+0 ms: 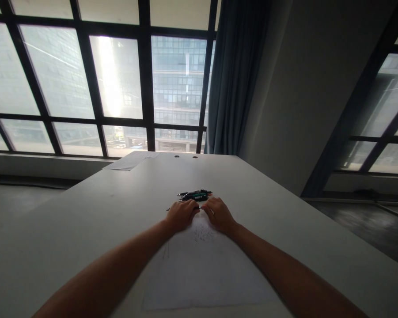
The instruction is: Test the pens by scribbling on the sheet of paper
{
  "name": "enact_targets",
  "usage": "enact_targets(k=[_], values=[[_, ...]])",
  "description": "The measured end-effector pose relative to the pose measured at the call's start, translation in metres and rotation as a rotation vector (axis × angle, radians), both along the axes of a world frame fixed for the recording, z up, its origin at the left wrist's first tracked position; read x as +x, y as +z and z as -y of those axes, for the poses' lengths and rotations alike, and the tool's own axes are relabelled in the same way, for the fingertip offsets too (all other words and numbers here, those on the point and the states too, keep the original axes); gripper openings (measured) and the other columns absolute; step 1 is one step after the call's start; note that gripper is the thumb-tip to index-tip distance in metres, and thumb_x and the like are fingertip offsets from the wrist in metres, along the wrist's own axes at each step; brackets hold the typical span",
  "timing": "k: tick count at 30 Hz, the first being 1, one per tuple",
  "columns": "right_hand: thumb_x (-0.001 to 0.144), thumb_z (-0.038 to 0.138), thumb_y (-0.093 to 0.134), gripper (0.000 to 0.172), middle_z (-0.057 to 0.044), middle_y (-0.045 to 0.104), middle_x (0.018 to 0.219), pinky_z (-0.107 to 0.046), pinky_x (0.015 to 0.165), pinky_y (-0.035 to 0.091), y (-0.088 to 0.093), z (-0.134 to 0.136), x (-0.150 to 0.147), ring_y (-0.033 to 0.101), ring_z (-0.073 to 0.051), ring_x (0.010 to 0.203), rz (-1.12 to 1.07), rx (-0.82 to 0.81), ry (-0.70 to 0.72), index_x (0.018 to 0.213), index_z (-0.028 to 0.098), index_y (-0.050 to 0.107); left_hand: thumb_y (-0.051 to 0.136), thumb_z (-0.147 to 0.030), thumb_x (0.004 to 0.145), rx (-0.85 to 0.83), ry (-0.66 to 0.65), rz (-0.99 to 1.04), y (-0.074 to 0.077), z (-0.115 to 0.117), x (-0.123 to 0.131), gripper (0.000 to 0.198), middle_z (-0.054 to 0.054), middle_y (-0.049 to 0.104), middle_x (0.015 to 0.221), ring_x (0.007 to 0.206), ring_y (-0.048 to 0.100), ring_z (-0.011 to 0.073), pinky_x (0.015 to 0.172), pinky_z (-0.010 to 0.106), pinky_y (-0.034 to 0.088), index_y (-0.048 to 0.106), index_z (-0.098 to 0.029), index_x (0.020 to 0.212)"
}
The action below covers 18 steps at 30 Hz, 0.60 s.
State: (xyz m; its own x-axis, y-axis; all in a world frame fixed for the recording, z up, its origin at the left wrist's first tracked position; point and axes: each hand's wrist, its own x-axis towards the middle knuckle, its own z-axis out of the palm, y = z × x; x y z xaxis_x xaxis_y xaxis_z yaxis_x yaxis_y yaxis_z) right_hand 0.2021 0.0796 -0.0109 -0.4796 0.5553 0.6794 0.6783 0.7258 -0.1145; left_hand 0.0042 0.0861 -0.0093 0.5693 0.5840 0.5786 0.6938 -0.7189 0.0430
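Observation:
Above a white sheet of paper (205, 274), both hands meet over a slim dark pen (197, 208). My left hand (182, 214) is wrapped round its barrel, and one thin end sticks out to the left of the fingers. My right hand (218, 214) is closed in a pinch at the pen's right end, its fingertips hiding that end. Just beyond the fingers lies a small pile of pens (195, 195), mostly black with one teal. Small dark marks cover the upper part of the paper, between the wrists.
The long white table (258, 198) runs away toward the windows. More paper sheets (126, 163) lie at its far left, and two round dark holes sit near the far edge. A blue curtain (232, 79) hangs behind, beside a grey pillar (285, 97).

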Motion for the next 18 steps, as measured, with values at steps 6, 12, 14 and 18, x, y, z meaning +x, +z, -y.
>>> enact_targets(k=[6,12,14,18], values=[[0.096,0.027,0.041,0.024,-0.005,0.061,0.077,-0.033,0.077,0.038,-0.0011,-0.0002,-0.0016,0.054,-0.018,0.075,-0.006,0.006,0.023,0.079,0.018,0.056,0.045,-0.034,0.093,0.01,0.022,-0.044,0.0026,0.0037,0.0008,0.02,0.003,0.068,0.091,0.08,0.066,0.0189,0.064,0.027,0.047,0.059,-0.021,0.097],[0.094,0.031,0.045,0.018,-0.005,0.062,0.08,-0.033,0.075,0.039,-0.0018,0.0019,-0.0015,0.054,-0.018,0.074,-0.058,-0.01,0.01,0.088,0.017,0.056,0.043,-0.037,0.092,0.004,0.05,-0.051,0.0027,0.0044,0.0005,0.022,0.002,0.068,0.09,0.075,0.065,0.0189,0.063,0.028,0.046,0.059,-0.022,0.097],[0.097,0.03,0.037,0.028,-0.005,0.062,0.075,-0.032,0.073,0.038,-0.002,0.0008,-0.0015,0.054,-0.018,0.071,-0.021,-0.016,0.002,0.08,0.018,0.055,0.044,-0.036,0.09,0.002,0.058,-0.062,0.004,0.0053,0.0006,0.022,0.002,0.068,0.088,0.075,0.065,0.0189,0.063,0.028,0.046,0.06,-0.022,0.096],[0.098,0.027,0.037,0.032,-0.005,0.061,0.072,-0.032,0.072,0.037,-0.0015,-0.0006,-0.002,0.054,-0.018,0.07,0.044,-0.026,-0.01,0.072,0.018,0.054,0.046,-0.034,0.089,0.001,0.055,-0.079,0.0062,0.0071,0.0007,0.02,0.002,0.068,0.086,0.077,0.065,0.0192,0.064,0.028,0.047,0.06,-0.023,0.096]])
